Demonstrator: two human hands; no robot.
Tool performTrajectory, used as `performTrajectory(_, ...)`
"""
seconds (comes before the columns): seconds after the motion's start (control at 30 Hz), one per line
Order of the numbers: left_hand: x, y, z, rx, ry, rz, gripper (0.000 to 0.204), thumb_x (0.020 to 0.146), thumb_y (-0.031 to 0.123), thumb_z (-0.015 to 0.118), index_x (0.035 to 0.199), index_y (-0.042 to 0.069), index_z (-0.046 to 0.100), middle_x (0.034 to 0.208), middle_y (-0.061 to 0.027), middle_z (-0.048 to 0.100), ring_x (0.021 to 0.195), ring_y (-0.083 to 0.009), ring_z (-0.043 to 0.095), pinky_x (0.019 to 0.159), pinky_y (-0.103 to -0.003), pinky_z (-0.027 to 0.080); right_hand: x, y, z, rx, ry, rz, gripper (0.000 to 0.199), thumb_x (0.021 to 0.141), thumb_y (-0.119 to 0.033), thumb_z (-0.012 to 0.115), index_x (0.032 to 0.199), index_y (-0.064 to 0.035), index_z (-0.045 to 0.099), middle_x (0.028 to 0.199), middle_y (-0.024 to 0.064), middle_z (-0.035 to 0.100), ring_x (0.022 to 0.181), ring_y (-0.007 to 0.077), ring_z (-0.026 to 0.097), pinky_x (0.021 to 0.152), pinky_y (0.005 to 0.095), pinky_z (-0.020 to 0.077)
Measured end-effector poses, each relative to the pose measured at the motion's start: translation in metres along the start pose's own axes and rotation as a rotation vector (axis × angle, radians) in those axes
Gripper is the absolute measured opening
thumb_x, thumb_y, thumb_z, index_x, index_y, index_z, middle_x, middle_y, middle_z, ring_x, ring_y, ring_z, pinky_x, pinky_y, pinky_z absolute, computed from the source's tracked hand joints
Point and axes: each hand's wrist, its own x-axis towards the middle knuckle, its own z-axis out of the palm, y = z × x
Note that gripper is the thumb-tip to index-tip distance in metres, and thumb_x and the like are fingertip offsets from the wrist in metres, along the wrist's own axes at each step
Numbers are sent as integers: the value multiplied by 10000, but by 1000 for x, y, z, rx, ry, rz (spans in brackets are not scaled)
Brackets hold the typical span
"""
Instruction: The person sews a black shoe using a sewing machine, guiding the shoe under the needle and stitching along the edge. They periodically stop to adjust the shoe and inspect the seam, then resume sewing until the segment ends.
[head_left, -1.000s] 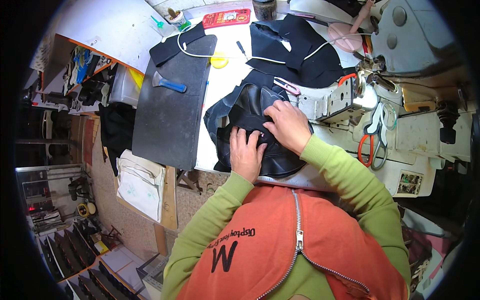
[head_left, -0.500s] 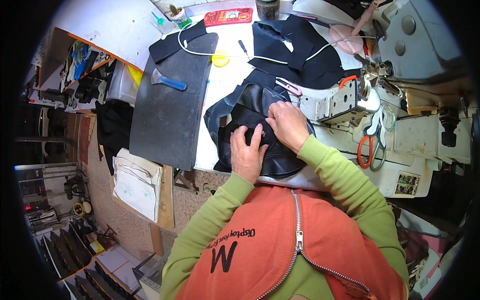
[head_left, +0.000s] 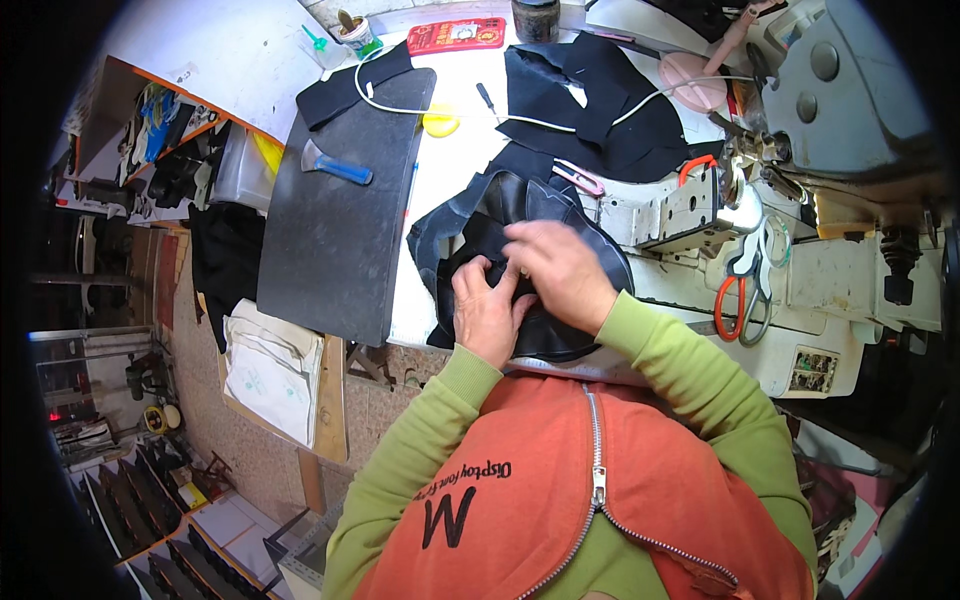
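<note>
A black leather piece [head_left: 505, 198], curved and bunched with a dull grey-blue underside, lies at the table's front edge. My left hand [head_left: 487, 312] grips it with bent fingers, thumb toward the right. Just right of it, my right hand [head_left: 568, 272] is over the leather, its fingers close to my left fingertips and smeared by motion. Whether the right fingers hold anything is hidden. Behind the leather lie pink thread snips [head_left: 578, 178].
A sewing machine [head_left: 680, 212] stands at right, with orange-and-grey-handled scissors [head_left: 742, 300] beside it. At left, a dark board [head_left: 335, 240] carries a blue-handled tool [head_left: 340, 165]. Black fabric pieces [head_left: 610, 120], a white cord [head_left: 480, 113] and a yellow disc [head_left: 440, 121] lie behind.
My right hand has shifted left and slightly toward me, closer to my left fingertips. My left hand has moved only slightly, with its fingers drawn closer together.
</note>
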Motion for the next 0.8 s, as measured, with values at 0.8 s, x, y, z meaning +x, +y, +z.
performTrajectory(0.8,-5,-17,-16,-49,-40,30,424,767,82,690,1151,23,520,1322,-253,420,1217,-422,413,1002,-458,377,-8,-9,6,-316,-411,62,603,871,-399,550,1350,-46,452,1468,77,365,1366,192,315,1117,464,215)
